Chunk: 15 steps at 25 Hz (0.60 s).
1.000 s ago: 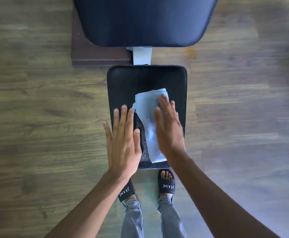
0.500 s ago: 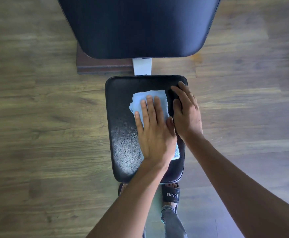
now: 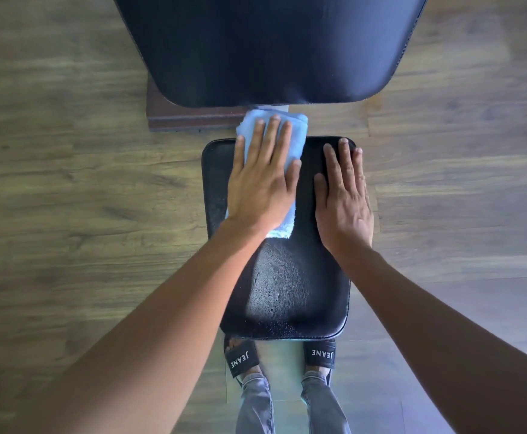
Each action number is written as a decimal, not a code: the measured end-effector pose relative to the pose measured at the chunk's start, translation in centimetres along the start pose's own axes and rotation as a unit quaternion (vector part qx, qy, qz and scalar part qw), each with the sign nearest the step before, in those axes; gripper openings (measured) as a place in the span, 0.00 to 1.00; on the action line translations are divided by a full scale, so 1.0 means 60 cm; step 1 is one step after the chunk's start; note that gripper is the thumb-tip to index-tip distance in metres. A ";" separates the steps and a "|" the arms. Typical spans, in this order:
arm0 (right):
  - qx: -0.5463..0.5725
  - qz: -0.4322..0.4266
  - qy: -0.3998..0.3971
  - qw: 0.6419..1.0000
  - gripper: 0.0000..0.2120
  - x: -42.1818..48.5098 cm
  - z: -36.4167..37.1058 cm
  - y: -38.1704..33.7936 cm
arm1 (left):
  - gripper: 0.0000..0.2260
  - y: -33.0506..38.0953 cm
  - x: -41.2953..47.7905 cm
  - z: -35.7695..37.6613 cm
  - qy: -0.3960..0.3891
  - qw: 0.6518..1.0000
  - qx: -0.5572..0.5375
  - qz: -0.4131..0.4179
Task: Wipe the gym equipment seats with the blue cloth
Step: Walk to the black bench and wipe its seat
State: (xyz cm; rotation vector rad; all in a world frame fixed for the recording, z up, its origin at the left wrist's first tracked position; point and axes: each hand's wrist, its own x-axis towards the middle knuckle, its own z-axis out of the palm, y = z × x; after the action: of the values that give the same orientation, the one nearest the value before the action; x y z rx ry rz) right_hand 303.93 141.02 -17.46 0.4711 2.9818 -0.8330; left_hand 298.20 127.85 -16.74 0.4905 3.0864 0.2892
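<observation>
A small black padded seat (image 3: pixel 282 292) lies below me, its near half showing a dull sheen. The folded blue cloth (image 3: pixel 298 128) rests on the seat's far left part and sticks out past the far edge. My left hand (image 3: pixel 262 186) presses flat on the cloth, fingers spread, hiding most of it. My right hand (image 3: pixel 343 198) lies flat on the bare seat at its far right corner, holding nothing.
A large dark backrest pad (image 3: pixel 271 48) fills the top of the view just beyond the seat. A brown base block (image 3: pixel 193 120) sits on the wooden floor (image 3: pixel 68 198) under it. My feet in black sandals (image 3: pixel 242 358) stand at the seat's near edge.
My left hand has pushed the cloth away from me and to the left, up to the seat's far edge. My right hand stays flat at the far right corner.
</observation>
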 end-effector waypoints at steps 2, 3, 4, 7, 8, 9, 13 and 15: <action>-0.009 -0.002 0.003 1.000 0.24 -0.001 0.002 0.000 | 0.26 -0.026 -0.002 -0.007 -0.010 1.000 0.012 -0.026; -0.011 -0.002 0.004 1.000 0.24 -0.002 0.002 0.000 | 0.26 -0.038 -0.004 -0.010 -0.014 0.999 0.014 -0.037; -0.013 -0.001 0.005 1.000 0.24 -0.001 0.002 0.000 | 0.26 -0.050 -0.007 -0.014 -0.017 0.999 0.012 -0.045; -0.017 -0.005 0.009 1.000 0.24 -0.001 0.001 0.001 | 0.26 -0.076 -0.016 -0.024 -0.025 0.997 0.001 -0.069; -0.019 -0.008 0.008 1.000 0.24 -0.001 0.000 0.001 | 0.26 -0.081 -0.020 -0.026 -0.027 0.996 -0.004 -0.079; -0.019 -0.009 0.007 1.000 0.24 0.000 0.001 0.001 | 0.26 -0.084 -0.024 -0.027 -0.029 0.996 -0.009 -0.087; -0.019 -0.007 0.005 1.000 0.24 0.001 0.001 0.001 | 0.28 -0.063 -0.078 -0.023 -0.019 0.995 0.003 -0.096; -0.017 -0.011 0.005 1.000 0.24 0.002 0.002 0.002 | 0.28 -0.049 -0.123 -0.022 -0.013 0.996 0.006 -0.088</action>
State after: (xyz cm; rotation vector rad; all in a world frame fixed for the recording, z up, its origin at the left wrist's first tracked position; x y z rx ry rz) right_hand 303.85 141.07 -17.60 0.4446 3.0099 -0.7832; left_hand 304.26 122.63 -16.18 0.2177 3.0794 0.2599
